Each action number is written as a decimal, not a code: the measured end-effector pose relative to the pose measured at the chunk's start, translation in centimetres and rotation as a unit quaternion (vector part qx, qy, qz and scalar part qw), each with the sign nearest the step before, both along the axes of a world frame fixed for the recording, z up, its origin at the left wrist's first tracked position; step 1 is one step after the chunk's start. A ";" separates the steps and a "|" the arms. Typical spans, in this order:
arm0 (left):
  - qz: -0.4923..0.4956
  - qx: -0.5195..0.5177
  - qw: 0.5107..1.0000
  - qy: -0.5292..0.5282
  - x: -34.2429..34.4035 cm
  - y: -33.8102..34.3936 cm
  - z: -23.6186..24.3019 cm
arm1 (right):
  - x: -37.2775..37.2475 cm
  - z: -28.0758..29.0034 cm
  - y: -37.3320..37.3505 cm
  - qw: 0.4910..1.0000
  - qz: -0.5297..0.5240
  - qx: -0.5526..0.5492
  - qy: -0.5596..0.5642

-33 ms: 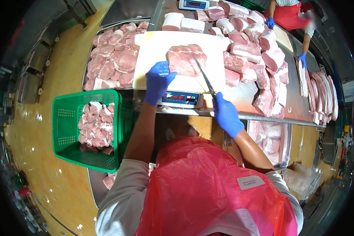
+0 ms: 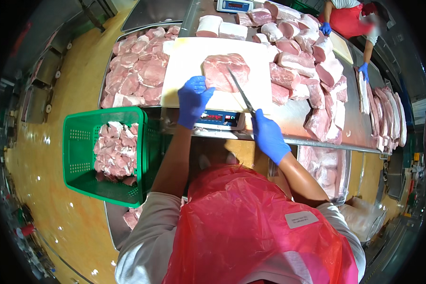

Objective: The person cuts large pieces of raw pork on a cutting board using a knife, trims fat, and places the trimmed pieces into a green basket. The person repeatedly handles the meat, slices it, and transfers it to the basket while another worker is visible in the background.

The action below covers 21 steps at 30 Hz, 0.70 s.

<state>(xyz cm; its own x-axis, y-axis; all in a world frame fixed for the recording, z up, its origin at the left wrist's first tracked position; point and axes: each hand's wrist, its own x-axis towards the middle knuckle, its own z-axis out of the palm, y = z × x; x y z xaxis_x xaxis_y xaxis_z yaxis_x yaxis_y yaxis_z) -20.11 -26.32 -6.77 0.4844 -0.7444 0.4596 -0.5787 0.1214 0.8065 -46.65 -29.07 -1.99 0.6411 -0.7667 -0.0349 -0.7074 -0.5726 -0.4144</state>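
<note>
My left hand, gloved in blue, is at the lower-left corner of a flat slab of raw meat on a white cutting board. Its fingers are loosely bent, with the thumb apart, and do not grip the slab. My right hand, also in blue, is closed round the handle of a long knife, whose blade reaches up-left over the slab. A scale with a lit display sits below the board's front edge.
Meat slices fill a tray at left; a green basket holds smaller pieces. Meat blocks cover the table's right, near long slabs. A lower tray holds meat. A co-worker works at upper right; another scale stands behind.
My right hand and the knife have shifted slightly up and left. My left hand has moved a little to the right, toward the slab.
</note>
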 end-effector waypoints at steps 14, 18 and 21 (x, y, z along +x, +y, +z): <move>0.110 -0.003 0.992 0.062 -2.2 0.1 -0.7 | 5.8 2.1 -1.4 0.987 0.116 0.004 0.112; 0.170 -0.080 0.982 0.000 -2.1 1.0 -0.7 | -2.4 3.2 -0.3 0.967 0.113 -0.026 0.227; 0.155 -0.055 0.983 0.078 -2.9 1.4 -1.2 | -4.2 5.2 0.0 0.967 0.084 -0.037 0.237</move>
<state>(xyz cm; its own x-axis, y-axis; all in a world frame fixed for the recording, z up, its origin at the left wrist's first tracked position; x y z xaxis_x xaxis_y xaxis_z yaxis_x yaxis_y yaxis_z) -23.00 -24.90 -8.01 0.7514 -0.4999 0.4306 -0.4712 0.0503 0.8806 -50.84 -29.04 3.24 0.6821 -0.6649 -0.3043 -0.7023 -0.7116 -0.0195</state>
